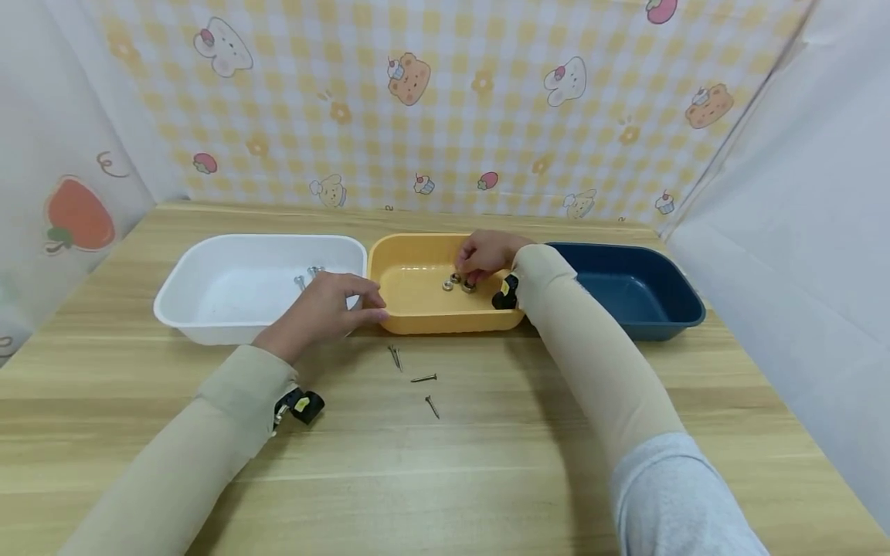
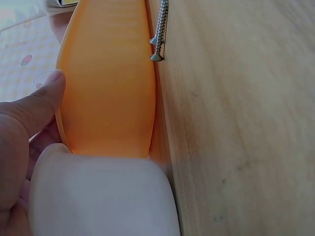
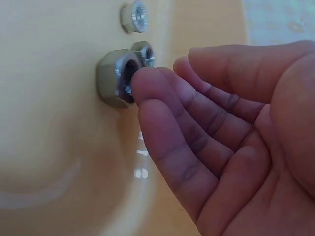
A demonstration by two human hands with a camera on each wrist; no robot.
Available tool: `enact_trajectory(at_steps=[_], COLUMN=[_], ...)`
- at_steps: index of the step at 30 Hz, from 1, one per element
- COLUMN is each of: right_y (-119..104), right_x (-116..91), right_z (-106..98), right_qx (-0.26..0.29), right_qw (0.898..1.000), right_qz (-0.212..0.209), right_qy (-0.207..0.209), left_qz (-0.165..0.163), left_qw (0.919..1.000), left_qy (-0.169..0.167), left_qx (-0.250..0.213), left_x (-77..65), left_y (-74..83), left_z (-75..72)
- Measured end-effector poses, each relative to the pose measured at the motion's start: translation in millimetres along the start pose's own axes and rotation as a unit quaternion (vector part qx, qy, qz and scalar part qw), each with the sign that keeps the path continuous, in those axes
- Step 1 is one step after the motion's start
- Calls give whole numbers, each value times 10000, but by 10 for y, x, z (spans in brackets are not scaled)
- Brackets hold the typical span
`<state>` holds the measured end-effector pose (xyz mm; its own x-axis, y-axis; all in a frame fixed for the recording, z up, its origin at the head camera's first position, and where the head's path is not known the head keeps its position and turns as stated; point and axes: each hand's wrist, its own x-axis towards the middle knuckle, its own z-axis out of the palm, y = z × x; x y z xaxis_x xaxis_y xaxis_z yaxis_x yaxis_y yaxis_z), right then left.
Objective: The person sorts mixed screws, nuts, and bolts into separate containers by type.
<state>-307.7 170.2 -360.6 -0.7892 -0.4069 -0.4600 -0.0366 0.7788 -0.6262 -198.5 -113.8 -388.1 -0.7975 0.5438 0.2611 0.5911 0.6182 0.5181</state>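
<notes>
My right hand (image 1: 487, 253) reaches into the yellow tray (image 1: 452, 323), its fingers loosely bent above several metal nuts. In the right wrist view the fingertips lie at or just in front of a large hex nut (image 3: 109, 81); contact is unclear, and nothing shows between thumb and fingers. Close by are a smaller nut (image 3: 142, 49) and a flanged nut (image 3: 129, 18). My left hand (image 1: 323, 313) holds the yellow tray's left rim where it meets the white tray (image 1: 229, 333). Its thumb (image 2: 51, 91) lies against the rim; the other fingers are partly hidden behind it.
Bolts (image 1: 300, 282) lie in the white tray, partly behind my left hand. A dark blue tray (image 1: 667, 328) stands on the right, partly behind my right forearm. Several screws (image 1: 424, 378) lie on the wooden table (image 1: 487, 479) before the yellow tray. Patterned cloth (image 1: 445, 116) hangs behind.
</notes>
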Motion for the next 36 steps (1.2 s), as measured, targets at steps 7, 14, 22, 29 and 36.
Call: enact_trajectory(at_steps=[7, 14, 22, 29, 36], right_y=[0, 112, 552, 993, 1555], right_x=[-203, -458, -992, -1531, -2065], right_z=[-120, -346, -517, -591, -614], right_qx=[372, 991, 2901, 3076, 4363], right_qw=[9985, 9801, 8470, 7674, 6647], right_qz=[-315, -582, -719, 19, 822], right_qy=[243, 1618, 4395, 5626, 6009], left_qz=[-104, -42, 627, 1226, 1444], left_qw=[9999, 10000, 9971, 9900, 9864], left_qy=[-73, 30, 324, 583, 417], left_qx=[-55, 10, 274, 385, 672], left_x=[-30, -52, -76, -69, -4], left_y=[-5, -28, -70, -87, 15], left_z=[-6, -34, 18, 44, 42])
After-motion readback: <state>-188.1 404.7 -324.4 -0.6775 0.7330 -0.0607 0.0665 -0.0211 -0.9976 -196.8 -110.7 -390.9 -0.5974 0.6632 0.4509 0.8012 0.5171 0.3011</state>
